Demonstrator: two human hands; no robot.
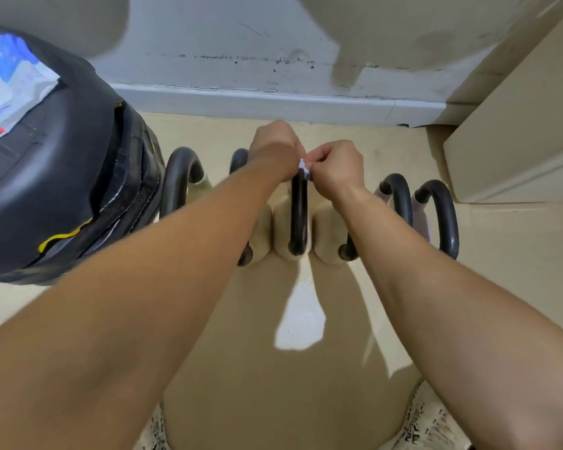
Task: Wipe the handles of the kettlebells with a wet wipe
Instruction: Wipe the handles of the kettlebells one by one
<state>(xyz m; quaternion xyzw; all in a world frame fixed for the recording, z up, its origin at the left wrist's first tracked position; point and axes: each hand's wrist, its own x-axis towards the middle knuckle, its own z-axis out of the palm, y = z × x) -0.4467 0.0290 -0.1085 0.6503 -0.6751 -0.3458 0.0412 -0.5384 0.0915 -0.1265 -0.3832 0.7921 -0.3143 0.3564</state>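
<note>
A small white wet wipe (303, 166) is being pinched between the fingertips of both hands at the top of the middle kettlebell handle (298, 209). The left hand (275, 151) is being held just left of the wipe, its fingers curled closed on it; the right hand (335, 165) is being held just right, its fingers likewise bunched tight on the wipe. The wipe is touching the far end of the black handle loop.

A row of kettlebells is being kept on the beige floor (273, 368), near the white skirting board (273, 102) at the far edge. Their pale bodies are largely being hidden by the forearms. Other black handles are showing to the left (177, 177) and to the right (400, 196), with one more at the row's right end (444, 216).

At the left edge, a large black padded object (62, 177) is being used as a rest for a blue-and-white wipes packet (10, 82). A beige cabinet (517, 141) is standing at the right edge. Patterned footwear (436, 417) is showing at the bottom edge.
</note>
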